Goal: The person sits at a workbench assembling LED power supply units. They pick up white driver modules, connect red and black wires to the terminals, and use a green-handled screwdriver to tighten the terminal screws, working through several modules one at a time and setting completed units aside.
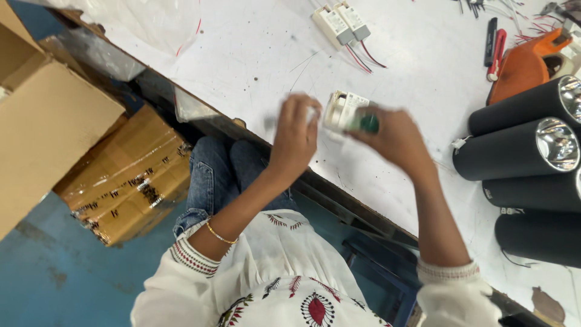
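**Item in hand: small white driver box, held above the white table**

Driver box [344, 111]: white, rectangular, with a printed label. It sits in my right hand [392, 138], raised over the near edge of the white table [254, 54]. My right fingers are clamped on its right end, thumb below and fingertips on top. A green object [369, 124], too blurred to identify, shows between those fingertips and the box.

Left hand [295, 136]: raised just left of the box, fingers curled together. Its fingertips come up to the box's left side; motion blur hides whether they touch it or pinch anything.

Two more white driver boxes [341, 23]: lying side by side at the far part of the table, red and black wires trailing from them, well apart from my hands.

Black cylindrical lamp housings [514, 151]: stacked lying on their sides at the right, reflectors facing right.

Orange tool [523, 63]: far right, beyond the housings.

Cardboard boxes [91, 151]: on the blue floor to the left, below table level.
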